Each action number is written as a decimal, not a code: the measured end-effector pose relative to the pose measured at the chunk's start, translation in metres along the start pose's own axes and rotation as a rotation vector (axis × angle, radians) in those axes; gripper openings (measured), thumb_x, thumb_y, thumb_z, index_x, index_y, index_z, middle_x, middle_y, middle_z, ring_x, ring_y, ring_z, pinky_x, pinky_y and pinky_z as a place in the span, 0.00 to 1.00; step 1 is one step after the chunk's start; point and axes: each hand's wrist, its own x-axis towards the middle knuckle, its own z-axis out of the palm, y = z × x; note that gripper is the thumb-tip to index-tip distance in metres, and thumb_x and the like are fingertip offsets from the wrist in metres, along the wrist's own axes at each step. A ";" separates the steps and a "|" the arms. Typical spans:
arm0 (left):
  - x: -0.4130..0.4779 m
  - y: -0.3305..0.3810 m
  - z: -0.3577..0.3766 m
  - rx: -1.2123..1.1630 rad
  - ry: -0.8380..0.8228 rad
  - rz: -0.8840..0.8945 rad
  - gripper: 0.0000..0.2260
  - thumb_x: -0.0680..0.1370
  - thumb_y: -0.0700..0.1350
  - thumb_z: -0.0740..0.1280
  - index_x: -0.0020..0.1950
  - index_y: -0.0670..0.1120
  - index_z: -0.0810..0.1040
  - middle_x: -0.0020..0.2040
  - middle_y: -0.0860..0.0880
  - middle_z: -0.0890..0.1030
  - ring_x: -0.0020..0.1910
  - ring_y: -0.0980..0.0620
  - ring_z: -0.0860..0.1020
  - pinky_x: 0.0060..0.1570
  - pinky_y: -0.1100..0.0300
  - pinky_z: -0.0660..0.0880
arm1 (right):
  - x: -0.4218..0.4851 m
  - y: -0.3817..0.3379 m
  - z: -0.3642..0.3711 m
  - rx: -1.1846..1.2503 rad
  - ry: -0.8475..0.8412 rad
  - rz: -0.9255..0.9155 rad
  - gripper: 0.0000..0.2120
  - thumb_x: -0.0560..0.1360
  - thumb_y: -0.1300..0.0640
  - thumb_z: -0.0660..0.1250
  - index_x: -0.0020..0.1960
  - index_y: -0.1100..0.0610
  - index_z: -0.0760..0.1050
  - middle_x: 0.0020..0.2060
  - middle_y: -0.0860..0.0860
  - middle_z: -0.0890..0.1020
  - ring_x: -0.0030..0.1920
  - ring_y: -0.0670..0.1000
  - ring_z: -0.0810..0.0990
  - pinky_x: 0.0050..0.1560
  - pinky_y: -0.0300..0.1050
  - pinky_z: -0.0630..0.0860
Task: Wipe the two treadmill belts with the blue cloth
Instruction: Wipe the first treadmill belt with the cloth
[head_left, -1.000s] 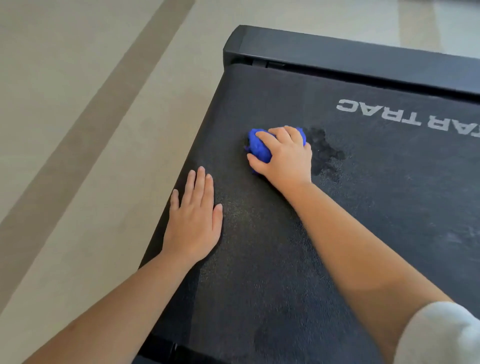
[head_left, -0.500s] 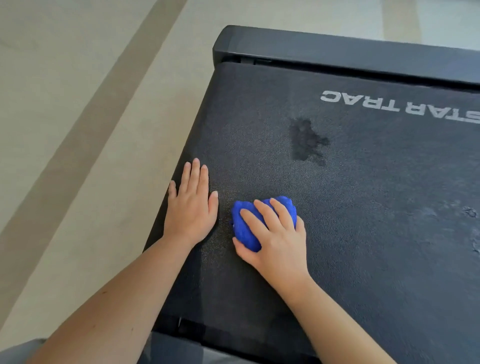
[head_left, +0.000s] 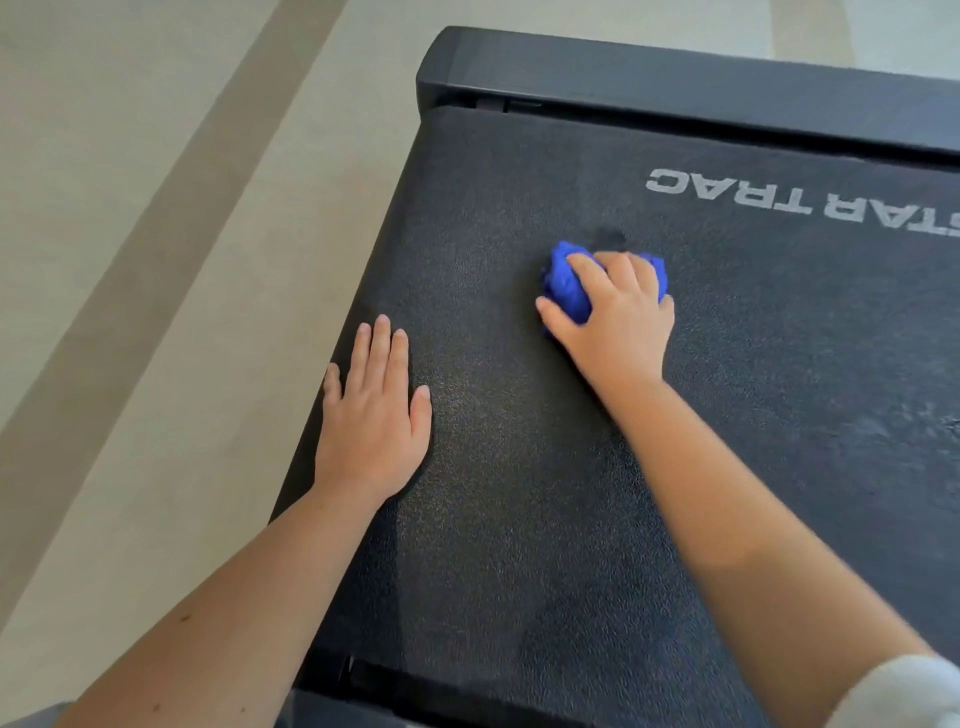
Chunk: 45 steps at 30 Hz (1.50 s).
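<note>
Pale beige floor (head_left: 104, 104) (crossed diagonally by a darker tan stripe (head_left: 192, 208)) lies beside a black end cover (head_left: 675, 78).

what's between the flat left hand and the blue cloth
Only bare black belt lies between the left hand and the blue cloth, as the head view shows.

The treadmill belt (head_left: 519, 519) is black with a fine speckled grain and pale grey lettering (head_left: 800, 200); the end cap (head_left: 675, 78) is plain dark grey. The cloth (head_left: 566, 288) is solid bright blue. The floor (head_left: 104, 104) is pale beige with a darker tan diagonal stripe (head_left: 171, 249); the sleeve (head_left: 904, 691) is white.
</note>
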 end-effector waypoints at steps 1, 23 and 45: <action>0.000 0.000 0.000 -0.002 0.001 -0.002 0.27 0.80 0.53 0.46 0.77 0.44 0.46 0.77 0.47 0.43 0.76 0.50 0.41 0.72 0.46 0.49 | -0.020 -0.003 -0.003 -0.003 0.030 -0.003 0.26 0.66 0.36 0.61 0.56 0.52 0.78 0.54 0.52 0.79 0.60 0.57 0.75 0.49 0.56 0.72; 0.000 0.001 0.000 -0.052 0.056 -0.002 0.25 0.81 0.50 0.51 0.76 0.43 0.52 0.77 0.46 0.48 0.76 0.49 0.45 0.71 0.45 0.50 | -0.021 0.015 -0.015 -0.017 -0.074 0.109 0.25 0.71 0.39 0.65 0.64 0.50 0.74 0.63 0.51 0.74 0.68 0.55 0.66 0.56 0.57 0.67; -0.001 0.002 0.000 -0.075 0.070 -0.002 0.25 0.81 0.50 0.51 0.76 0.44 0.52 0.77 0.46 0.49 0.76 0.50 0.46 0.71 0.45 0.50 | -0.098 -0.015 -0.015 -0.039 0.154 -0.015 0.21 0.66 0.40 0.63 0.52 0.50 0.81 0.53 0.50 0.82 0.57 0.59 0.78 0.46 0.58 0.75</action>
